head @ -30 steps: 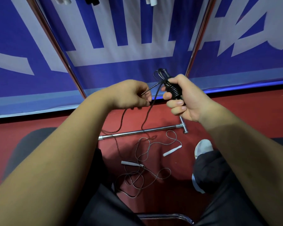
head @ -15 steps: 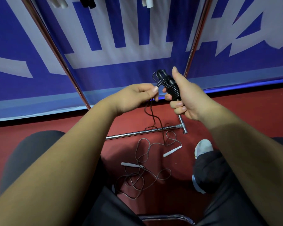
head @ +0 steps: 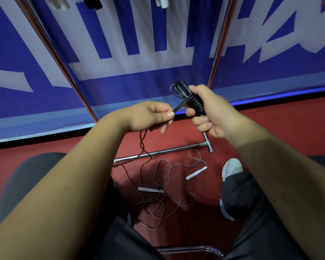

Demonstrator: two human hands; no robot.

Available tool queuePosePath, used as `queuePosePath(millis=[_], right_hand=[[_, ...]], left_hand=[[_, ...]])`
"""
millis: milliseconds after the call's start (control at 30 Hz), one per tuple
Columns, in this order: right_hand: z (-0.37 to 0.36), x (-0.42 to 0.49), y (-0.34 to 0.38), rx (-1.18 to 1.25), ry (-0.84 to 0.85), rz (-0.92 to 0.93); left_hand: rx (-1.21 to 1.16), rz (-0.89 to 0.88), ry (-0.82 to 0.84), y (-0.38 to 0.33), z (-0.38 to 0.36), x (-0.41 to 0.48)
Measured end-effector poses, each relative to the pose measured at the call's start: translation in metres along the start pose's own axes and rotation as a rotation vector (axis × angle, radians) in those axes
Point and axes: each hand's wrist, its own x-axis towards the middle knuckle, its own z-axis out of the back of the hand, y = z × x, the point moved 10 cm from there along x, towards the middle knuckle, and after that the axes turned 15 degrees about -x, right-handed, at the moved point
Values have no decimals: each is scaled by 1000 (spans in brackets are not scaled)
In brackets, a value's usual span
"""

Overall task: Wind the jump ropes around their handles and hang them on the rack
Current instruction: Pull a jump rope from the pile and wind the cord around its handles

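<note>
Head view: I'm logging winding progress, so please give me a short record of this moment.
right hand: grips the black handles, coils round them
left hand: pinches the black rope taut toward the handles
slack: hangs from left hand to the floor
white-handled rope: loose on the floor near the rack base
stage: winding, not yet hung

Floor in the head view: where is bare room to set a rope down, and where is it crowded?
Bare red floor lies right of the rack's foot bar, between the banner and the shoe. It is crowded below the bar, between the knees, where the white-handled rope sprawls in loops.
</note>
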Motion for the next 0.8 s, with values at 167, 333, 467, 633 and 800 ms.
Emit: queuePosePath(millis=[167,333,467,633,800], right_hand=[[-12,-1,-4,-14,70,3],[-25,-2,-9,-77,164,-25],[-38,-12,-18,-158,309,-107],[-64,-28,-35,-195,559,-172],[-81,-35,-49,-214,659,-208]], left_hand=[[39,69,-35,16,14,1],[118,156,-73,32,18,3],[286,164,-199,32,34,5],[234,57,-184,16,32,4],[9,-20,-117,0,23,4]])
